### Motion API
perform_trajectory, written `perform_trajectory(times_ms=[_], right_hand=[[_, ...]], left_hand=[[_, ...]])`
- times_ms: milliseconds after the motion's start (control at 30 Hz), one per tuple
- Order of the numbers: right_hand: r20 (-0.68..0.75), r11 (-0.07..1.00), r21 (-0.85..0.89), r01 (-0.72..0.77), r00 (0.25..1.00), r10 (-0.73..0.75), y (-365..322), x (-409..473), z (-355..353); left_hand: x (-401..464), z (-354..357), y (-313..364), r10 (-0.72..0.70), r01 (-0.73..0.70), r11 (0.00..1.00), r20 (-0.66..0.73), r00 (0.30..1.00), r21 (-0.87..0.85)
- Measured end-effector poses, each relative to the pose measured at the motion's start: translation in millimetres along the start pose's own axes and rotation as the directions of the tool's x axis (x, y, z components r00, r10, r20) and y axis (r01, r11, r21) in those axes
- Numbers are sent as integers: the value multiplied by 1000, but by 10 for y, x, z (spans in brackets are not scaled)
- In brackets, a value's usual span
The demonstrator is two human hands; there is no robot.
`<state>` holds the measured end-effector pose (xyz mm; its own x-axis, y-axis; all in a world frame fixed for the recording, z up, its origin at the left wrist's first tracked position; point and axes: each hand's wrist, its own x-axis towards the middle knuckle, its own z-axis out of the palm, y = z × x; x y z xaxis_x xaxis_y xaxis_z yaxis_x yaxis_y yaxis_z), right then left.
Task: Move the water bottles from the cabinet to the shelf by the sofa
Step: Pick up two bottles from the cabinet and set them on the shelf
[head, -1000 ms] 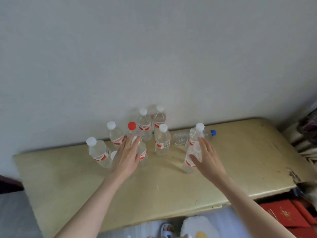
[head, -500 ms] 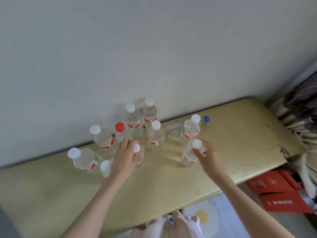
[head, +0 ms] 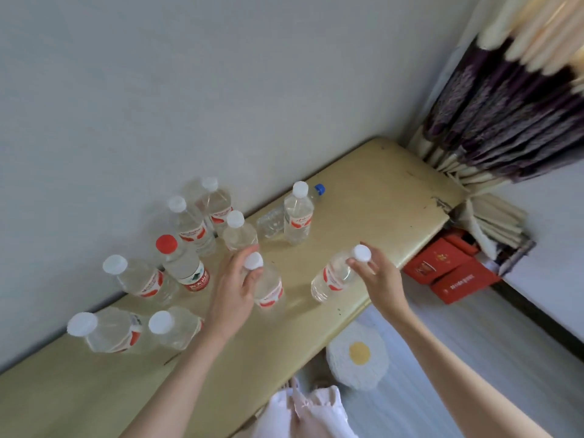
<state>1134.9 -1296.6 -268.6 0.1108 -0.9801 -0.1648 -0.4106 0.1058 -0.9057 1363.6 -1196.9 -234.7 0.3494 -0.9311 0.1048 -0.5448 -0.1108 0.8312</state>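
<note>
Left hand (head: pixel 234 286) grips one bottle (head: pixel 267 284) by its neck; right hand (head: pixel 376 273) pinches another bottle's (head: pixel 331 278) cap (head: pixel 361 252), seemingly tilted. Both sit on the tabletop (head: pixel 363 197); a cap-only lift could slip, toppling neighbours.

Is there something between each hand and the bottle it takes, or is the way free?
Nothing visible stands between them. The left hand already holds the neck of one white-capped bottle, and the right hand pinches the cap of another bottle. The red-capped bottle stands beside the left hand, apart. The shelf by the sofa is out of view.
</note>
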Motion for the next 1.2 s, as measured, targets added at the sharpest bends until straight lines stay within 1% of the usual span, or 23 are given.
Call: perform_trajectory(times_ms=[67, 133, 233, 333, 433, 533, 633, 700, 800, 900, 1000, 1133, 1200], right_hand=[[-34, 999, 43, -4, 999, 5, 27, -216, -189], [-112, 994, 112, 15, 994, -2, 66, -439, -422], [-288, 969, 246, 18, 956, 56, 176, -775, -846], [-468, 899, 437, 29, 861, 199, 389, -1213, -1327], [-585, 829, 555, 71, 741, 328, 638, -1782, -1817], [-675, 814, 567, 128, 638, 370, 863, -2418, -2329], [-756, 824, 542, 167, 525, 391, 1138, -3132, -2875], [-779, 845, 515, 143, 489, 392, 1267, -3471, -3106], [-851, 885, 450, 119, 356, 385, 1522, -4243, -3551], [-888, 888, 442, 123, 198, 415, 1769, -4964, -3882], [-900, 888, 434, 151, 26, 436, 1992, -5645, -4163], [-875, 892, 415, 180, -190, 445, 2272, -6431, -4495], [-859, 901, 400, 167, -273, 432, 2423, -6790, -4680]], left_hand=[[-14, 106, 190, -13, 21, 982, 45, 999, -188], [-41, 245, 414, -21, 60, 939, 116, 993, -340], [-103, 526, 738, 13, 75, 909, 209, 978, -411], [-265, 911, 1077, 87, 63, 895, 311, 947, -443], [-591, 1371, 1456, 163, 50, 889, 417, 894, -454], [-1086, 1849, 1829, 245, 16, 885, 494, 834, -466], [-1697, 2349, 2232, 300, 17, 873, 564, 769, -488], [-1980, 2555, 2427, 314, 37, 862, 590, 744, -505], [-2625, 3021, 2867, 396, 18, 852, 666, 632, -523], [-3256, 3468, 3293, 470, 5, 845, 746, 471, -535], [-3907, 3904, 3733, 524, 7, 835, 798, 299, -551], [-4794, 4431, 4254, 583, -5, 812, 810, 72, -584], [-5262, 4702, 4490, 611, -6, 792, 792, -21, -611]])
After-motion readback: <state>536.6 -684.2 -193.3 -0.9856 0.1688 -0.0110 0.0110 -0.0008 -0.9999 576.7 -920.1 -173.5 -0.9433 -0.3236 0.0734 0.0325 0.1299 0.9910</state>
